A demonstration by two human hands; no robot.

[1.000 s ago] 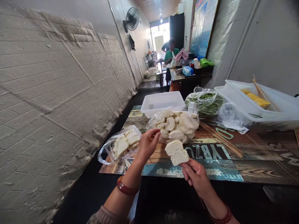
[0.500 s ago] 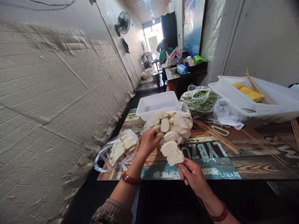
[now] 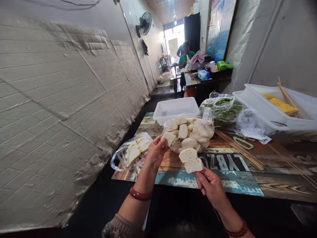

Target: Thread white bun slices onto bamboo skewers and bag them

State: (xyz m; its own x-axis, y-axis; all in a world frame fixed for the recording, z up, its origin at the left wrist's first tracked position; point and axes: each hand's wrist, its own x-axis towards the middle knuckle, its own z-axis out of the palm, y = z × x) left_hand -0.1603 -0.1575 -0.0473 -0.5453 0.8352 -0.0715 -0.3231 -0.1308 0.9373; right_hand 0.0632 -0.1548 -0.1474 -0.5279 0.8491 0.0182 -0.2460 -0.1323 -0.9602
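Observation:
My left hand is closed in a pinch on one pale, spongy-looking food slice, at the near left side of an open plastic bag of such slices. In my right hand is a thin skewer with two slices on it, one above the other. The skewer's tail shows below the hand. The threaded slices are held just in front of the bag. A smaller clear bag of stacked slices lies on the table, left of my left hand.
Behind the bag stands a white plastic tub. Farther right are a bag of green vegetables, loose skewers, green-handled scissors and white tubs with corn. A person stands at the far table.
My left hand has come out of the bag with a slice and lifted it towards me. My right hand still holds the skewer with two slices. The view has shifted left.

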